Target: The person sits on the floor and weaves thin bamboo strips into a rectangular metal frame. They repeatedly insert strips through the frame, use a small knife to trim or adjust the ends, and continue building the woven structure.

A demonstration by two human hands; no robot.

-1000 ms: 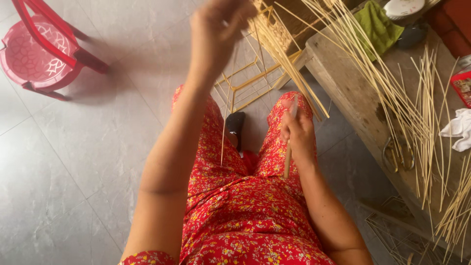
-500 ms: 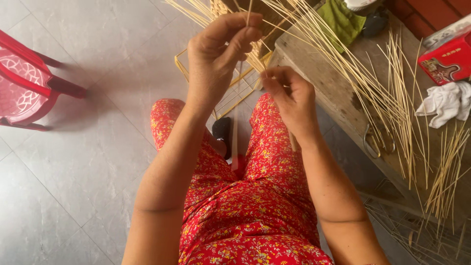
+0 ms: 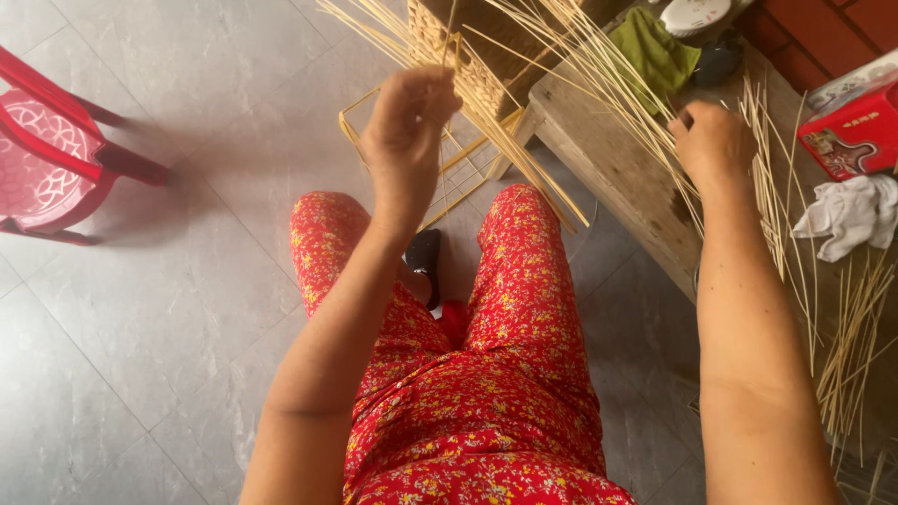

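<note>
Pale bamboo strips point(image 3: 599, 84) fan out from the half-woven basket point(image 3: 468, 56) ahead of my knees. Left hand point(image 3: 407, 131) is raised, wrist bent, fingers pinched on one thin upright strip point(image 3: 447, 42). Right hand point(image 3: 713, 140) is reached out over the wooden bench point(image 3: 608, 173), curled shut on a strip from that fan (contact partly hidden). Risk, in my judgement: a sharp bend could snap the pinched strip, or loose ends could spring free.

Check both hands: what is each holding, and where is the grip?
Left hand pinches a thin bamboo strip partway along it. Right hand is closed among the strips on the wooden bench; its grip is hidden.
</note>
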